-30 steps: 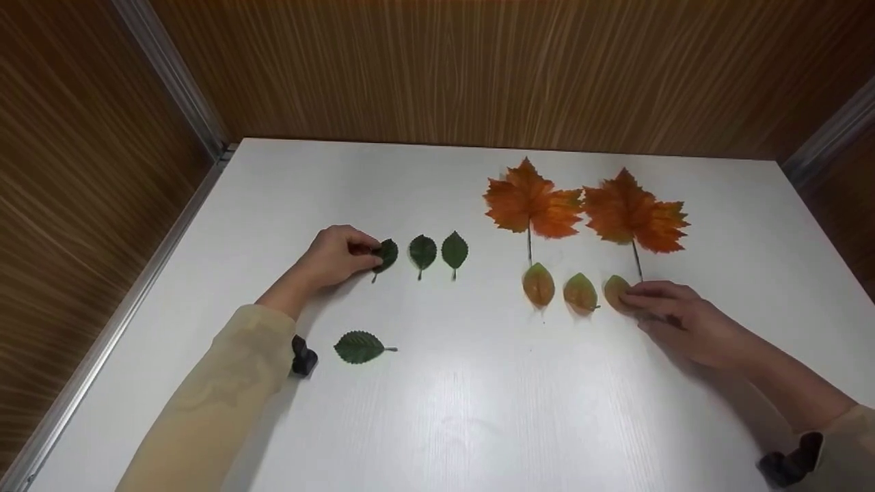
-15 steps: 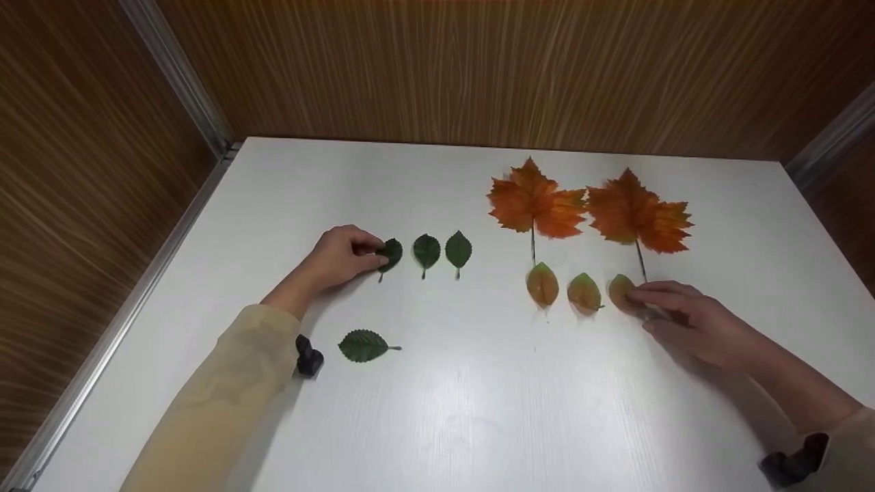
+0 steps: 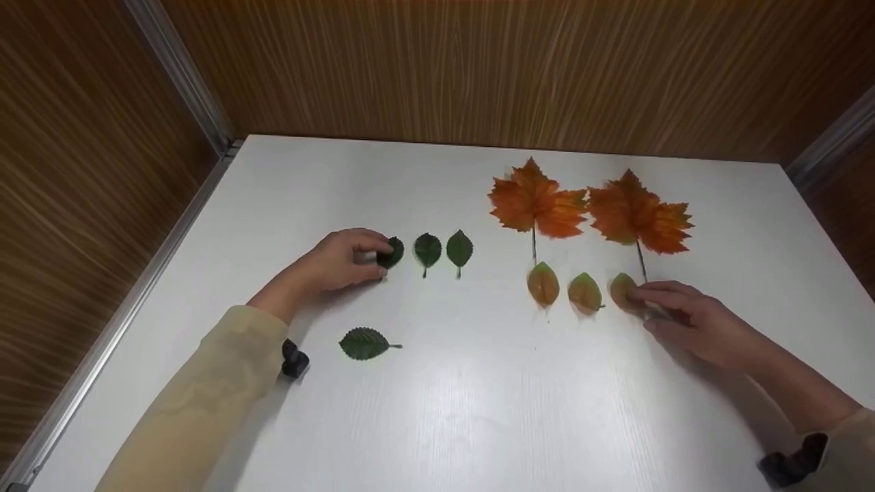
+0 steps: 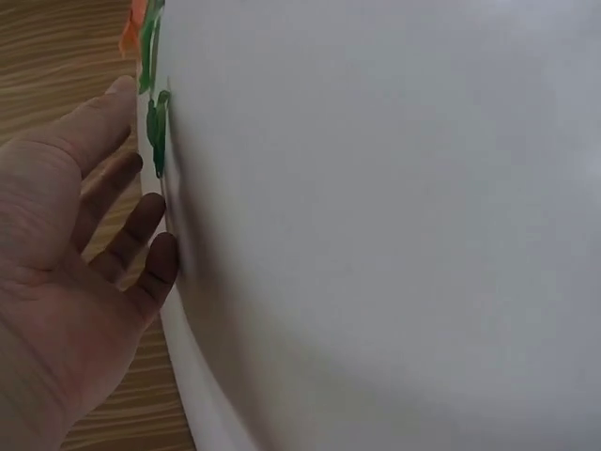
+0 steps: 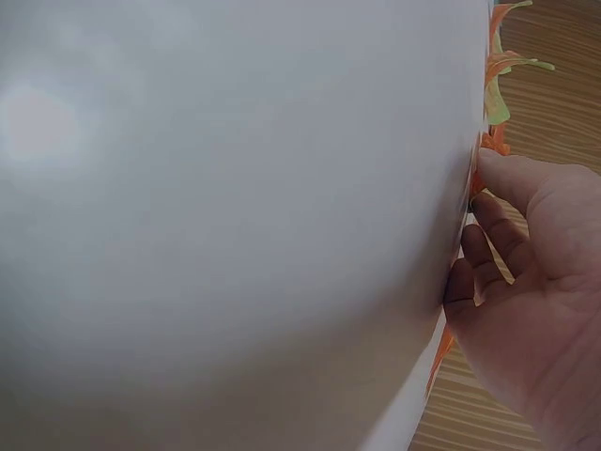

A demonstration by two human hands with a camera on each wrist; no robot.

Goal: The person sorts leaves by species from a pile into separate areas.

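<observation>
My left hand [image 3: 345, 260] is spread around the leftmost dark green leaf [image 3: 392, 254], with thumb and fingers apart. In the left wrist view, the left hand [image 4: 84, 216] shows parted fingers beside a green leaf [image 4: 157, 136]. Two more green leaves, a middle one [image 3: 427, 250] and a right one [image 3: 460, 248], stand in line with it, stems down. My right hand [image 3: 704, 328] holds the rightmost yellow-green leaf [image 3: 622, 290] between thumb and fingers, partly hiding it. In the right wrist view, the right hand [image 5: 535, 254] has its thumb at an orange edge.
Two orange maple leaves, a left one [image 3: 536, 201] and a right one [image 3: 636, 212], lie behind two brownish-green leaves [image 3: 543, 284] [image 3: 585, 294]. A single green leaf [image 3: 364, 343] lies sideways nearer the front. Wood-grain panels [image 3: 451, 75] border the white table [image 3: 465, 410].
My left thumb and fingers have parted from their pinch on the leftmost green leaf, and that forearm has shifted slightly left. The right hand stays in place at its leaf.
</observation>
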